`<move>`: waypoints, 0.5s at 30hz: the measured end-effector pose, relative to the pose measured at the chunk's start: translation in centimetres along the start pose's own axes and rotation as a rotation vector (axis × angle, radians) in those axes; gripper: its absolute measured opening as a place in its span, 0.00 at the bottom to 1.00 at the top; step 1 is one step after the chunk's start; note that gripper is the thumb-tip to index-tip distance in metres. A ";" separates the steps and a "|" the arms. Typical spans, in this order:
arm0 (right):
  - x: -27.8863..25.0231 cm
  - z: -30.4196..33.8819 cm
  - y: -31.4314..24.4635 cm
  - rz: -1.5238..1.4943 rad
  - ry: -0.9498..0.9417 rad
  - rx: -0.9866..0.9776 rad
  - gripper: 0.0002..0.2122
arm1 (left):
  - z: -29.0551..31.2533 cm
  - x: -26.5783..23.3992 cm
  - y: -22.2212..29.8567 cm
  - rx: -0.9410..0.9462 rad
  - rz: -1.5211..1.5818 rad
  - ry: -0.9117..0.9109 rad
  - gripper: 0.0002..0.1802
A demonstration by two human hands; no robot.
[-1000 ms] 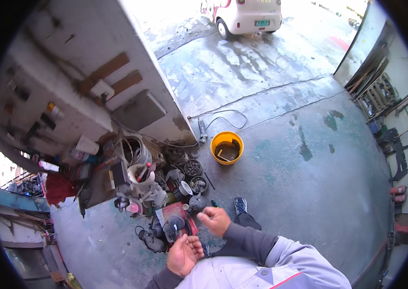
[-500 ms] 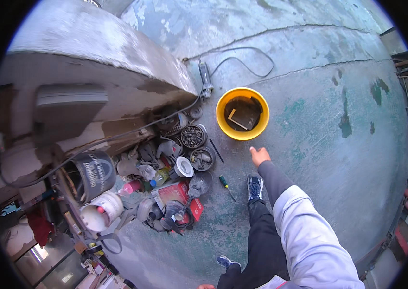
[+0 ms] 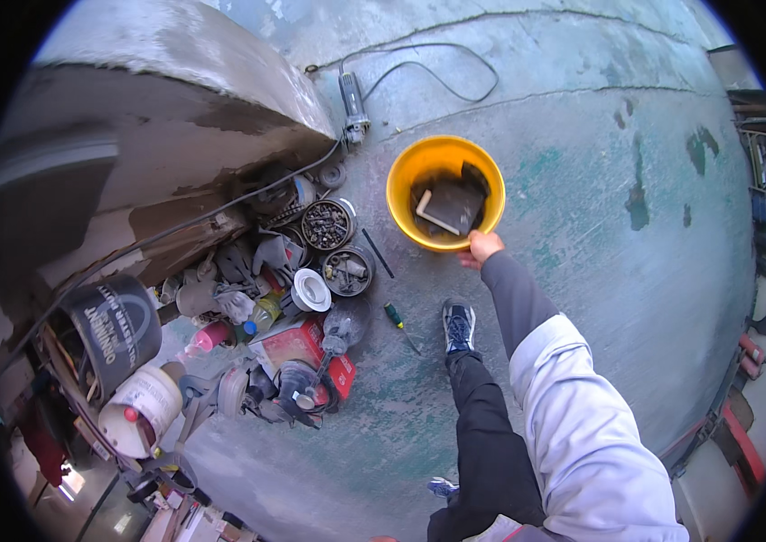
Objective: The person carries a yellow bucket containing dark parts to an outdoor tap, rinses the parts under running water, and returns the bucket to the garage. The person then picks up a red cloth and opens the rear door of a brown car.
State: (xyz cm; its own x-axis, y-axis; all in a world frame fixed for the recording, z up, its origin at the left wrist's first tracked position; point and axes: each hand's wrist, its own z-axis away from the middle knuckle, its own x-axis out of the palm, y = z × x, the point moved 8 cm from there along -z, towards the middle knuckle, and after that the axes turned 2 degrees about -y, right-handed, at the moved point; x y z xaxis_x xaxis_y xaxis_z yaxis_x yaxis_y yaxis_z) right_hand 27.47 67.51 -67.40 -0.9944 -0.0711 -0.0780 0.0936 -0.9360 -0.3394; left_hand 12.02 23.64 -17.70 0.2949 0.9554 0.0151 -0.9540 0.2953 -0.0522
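Note:
A yellow bucket (image 3: pixel 433 155) stands on the concrete floor in front of me, holding dark flat pieces and a pale L-shaped edge (image 3: pixel 437 219). My right hand (image 3: pixel 484 246) is closed on the bucket's near rim, with the thumb on top and the fingers curled at the outer side. The bucket seems slightly tilted in its grip. Of my left hand (image 3: pixel 383 539) just a sliver shows at the bottom edge; its fingers are hidden.
Left of the bucket lie an angle grinder (image 3: pixel 353 104) with its cable, a black rod (image 3: pixel 378 253) and a green-handled screwdriver (image 3: pixel 394 316). Tins of small metal parts (image 3: pixel 326 225), bottles and a red box (image 3: pixel 293 343) crowd the left side. My shoe (image 3: pixel 459 325) is near the screwdriver.
My right hand has reached the bucket and closed on its near rim. The bucket looks nearer and more tilted, while the whole view has shifted.

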 end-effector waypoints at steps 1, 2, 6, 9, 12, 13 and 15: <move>-1.4 1.9 0.4 0.045 0.017 0.031 0.19 | 0.4 -0.4 0.0 0.020 0.018 -0.021 0.16; -2.9 3.7 1.1 0.083 0.060 0.064 0.19 | 1.0 -0.9 -0.1 0.037 0.039 -0.041 0.16; -10.0 11.7 6.5 0.351 0.128 0.100 0.20 | 3.1 -3.4 -0.3 0.130 0.048 -0.206 0.20; -14.8 17.7 11.9 0.395 0.148 0.082 0.15 | 4.8 -6.4 -0.7 0.199 0.116 -0.399 0.21; -19.3 23.6 16.4 0.595 0.250 0.069 0.13 | 6.8 -11.8 -1.2 0.297 0.186 -0.505 0.20; -21.0 25.7 18.3 0.512 0.314 0.101 0.13 | 7.5 -14.0 -1.4 0.333 0.214 -0.543 0.20; -23.2 29.0 20.8 0.480 0.349 0.123 0.12 | 8.3 -18.8 -1.6 0.372 0.284 -0.596 0.21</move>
State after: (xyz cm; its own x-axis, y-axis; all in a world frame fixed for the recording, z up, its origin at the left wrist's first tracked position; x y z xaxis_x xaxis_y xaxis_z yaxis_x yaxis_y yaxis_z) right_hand 51.07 39.67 -45.45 -0.7656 -0.3977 -0.5057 0.5010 -0.8617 -0.0807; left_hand 7.58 5.18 -9.63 0.0569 0.8027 0.5937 -0.9755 -0.0819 0.2042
